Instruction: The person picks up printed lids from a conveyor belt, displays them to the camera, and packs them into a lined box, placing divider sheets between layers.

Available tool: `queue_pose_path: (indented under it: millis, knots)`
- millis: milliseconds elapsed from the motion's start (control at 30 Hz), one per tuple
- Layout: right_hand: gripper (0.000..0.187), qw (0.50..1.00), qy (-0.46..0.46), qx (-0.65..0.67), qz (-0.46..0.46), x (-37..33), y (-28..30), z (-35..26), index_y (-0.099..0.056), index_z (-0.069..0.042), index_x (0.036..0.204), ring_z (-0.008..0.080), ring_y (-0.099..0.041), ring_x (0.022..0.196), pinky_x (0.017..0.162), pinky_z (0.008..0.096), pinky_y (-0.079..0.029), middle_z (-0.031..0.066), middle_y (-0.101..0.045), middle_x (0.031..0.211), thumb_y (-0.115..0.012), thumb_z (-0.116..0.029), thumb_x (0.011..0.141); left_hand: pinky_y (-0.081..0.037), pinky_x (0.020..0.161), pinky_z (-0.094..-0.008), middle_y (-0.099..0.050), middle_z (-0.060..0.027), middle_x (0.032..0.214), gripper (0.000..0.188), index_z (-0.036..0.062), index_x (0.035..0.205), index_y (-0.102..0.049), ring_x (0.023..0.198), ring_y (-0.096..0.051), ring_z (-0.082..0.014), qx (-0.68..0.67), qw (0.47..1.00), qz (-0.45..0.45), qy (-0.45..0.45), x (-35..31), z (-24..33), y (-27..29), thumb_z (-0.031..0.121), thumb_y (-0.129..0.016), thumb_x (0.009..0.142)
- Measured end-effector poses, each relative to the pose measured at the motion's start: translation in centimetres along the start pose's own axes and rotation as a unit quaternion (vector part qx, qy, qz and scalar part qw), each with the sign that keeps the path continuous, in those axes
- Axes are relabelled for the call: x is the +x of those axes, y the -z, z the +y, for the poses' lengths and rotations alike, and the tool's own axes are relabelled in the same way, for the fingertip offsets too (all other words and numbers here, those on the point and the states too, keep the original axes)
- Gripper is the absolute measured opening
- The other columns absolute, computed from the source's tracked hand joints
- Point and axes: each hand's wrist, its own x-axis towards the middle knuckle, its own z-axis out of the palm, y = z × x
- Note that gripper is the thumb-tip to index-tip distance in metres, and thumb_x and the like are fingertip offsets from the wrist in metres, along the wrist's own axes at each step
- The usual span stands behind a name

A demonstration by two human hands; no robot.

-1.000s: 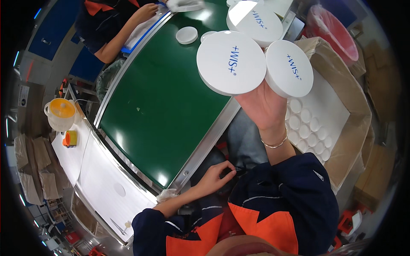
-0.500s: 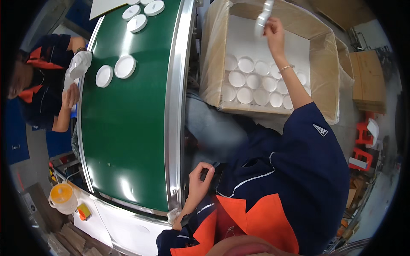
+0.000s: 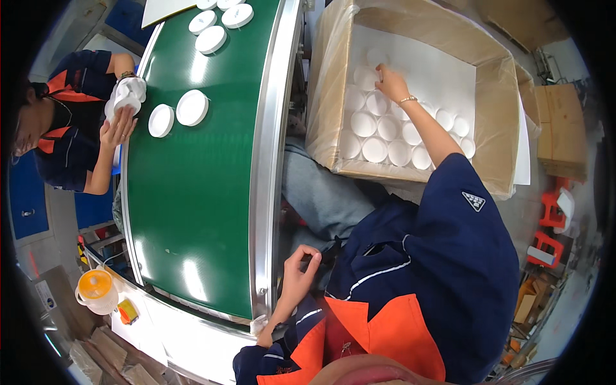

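Note:
My right hand (image 3: pixel 391 82) reaches deep into a plastic-lined cardboard box (image 3: pixel 494 83). Its fingertips rest on a white round lid (image 3: pixel 367 77) at the far end of the rows of white lids (image 3: pixel 385 138) covering the box floor. Whether the fingers still grip that lid is not visible. My left hand (image 3: pixel 299 269) hovers over my lap beside the metal rim of the green conveyor belt (image 3: pixel 192 192). Its fingers are loosely curled with nothing in them.
Two white lids (image 3: pixel 176 113) lie on the belt near a co-worker's hands (image 3: pixel 122 122), which hold a stack of lids. More lids (image 3: pixel 215 25) lie at the belt's far end. An orange-lidded jug (image 3: pixel 96 290) stands lower left. Flat cartons (image 3: pixel 564 128) and red stools (image 3: pixel 550 224) are on the right.
My right hand carried two white lids from above the belt over to the box, then dropped from the box's far wall down to the lid rows. My view swung right.

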Motion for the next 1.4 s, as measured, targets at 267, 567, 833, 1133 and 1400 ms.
queue_pose_path:
  millis: [267, 567, 833, 1133, 1400]
  knots:
    - [0.035, 0.992, -0.048, -0.092, 0.073, 4.5, -0.4, -1.3, -0.066, -0.007, 0.114, 0.0389, -0.058, 0.111, 0.091, 0.0482, -0.050, 0.0240, -0.060, 0.119, -0.061, -0.025, 0.085, -0.044, 0.077, -0.0251, -0.062, -0.0048, 0.085, 0.013, -0.0007, 0.089, -0.057, 0.082, -0.056, -0.0099, 0.008, 1.000, -0.020, -0.013, -0.6, 0.0, -0.4, 0.009, -0.061, 0.094]
    - [0.043, 0.982, 0.179, -0.005, -0.055, 5.1, -4.1, -3.0, -0.059, -0.007, 0.125, 0.0378, -0.056, 0.115, 0.096, 0.0474, -0.047, 0.0183, -0.061, 0.124, -0.062, -0.023, 0.085, -0.041, 0.059, -0.0321, -0.061, -0.0090, 0.079, 0.021, 0.0028, 0.095, -0.058, 0.066, -0.055, -0.0181, 0.029, 0.992, 0.006, -0.119, -1.1, 0.0, 0.3, 0.024, -0.062, 0.095]
    - [0.055, 0.959, 0.142, 0.174, 0.174, 4.0, 3.7, -7.0, -0.040, 0.006, 0.139, 0.0372, -0.043, 0.131, 0.111, 0.0419, -0.031, 0.0253, -0.046, 0.138, -0.058, -0.015, 0.091, -0.050, 0.075, -0.0354, -0.066, -0.0090, 0.093, 0.021, 0.0058, 0.100, -0.061, 0.087, -0.066, -0.0269, 0.097, 0.980, -0.030, -0.174, -1.6, -0.4, 0.8, 0.025, -0.065, 0.092]
    - [0.051, 0.918, 0.299, 0.184, 0.186, -3.5, 7.4, -23.6, -0.041, 0.000, 0.141, 0.0344, -0.039, 0.134, 0.114, 0.0432, -0.026, 0.0196, -0.044, 0.141, -0.056, -0.013, 0.094, -0.049, 0.070, -0.0382, -0.062, -0.0091, 0.092, 0.025, 0.0072, 0.098, -0.059, 0.082, -0.063, -0.0281, 0.135, 0.973, -0.015, -0.187, -2.0, -0.2, 0.6, 0.032, -0.061, 0.094]
    - [0.052, 0.893, 0.385, 0.185, 0.140, -4.0, 8.5, -29.0, -0.045, 0.000, 0.137, 0.0350, -0.040, 0.132, 0.112, 0.0424, -0.030, 0.0189, -0.047, 0.137, -0.062, -0.008, 0.089, -0.049, 0.067, -0.0393, -0.063, -0.0112, 0.089, 0.025, 0.0058, 0.096, -0.058, 0.079, -0.064, -0.0303, 0.116, 0.982, -0.026, -0.149, -1.7, -0.5, 0.5, 0.031, -0.062, 0.094]
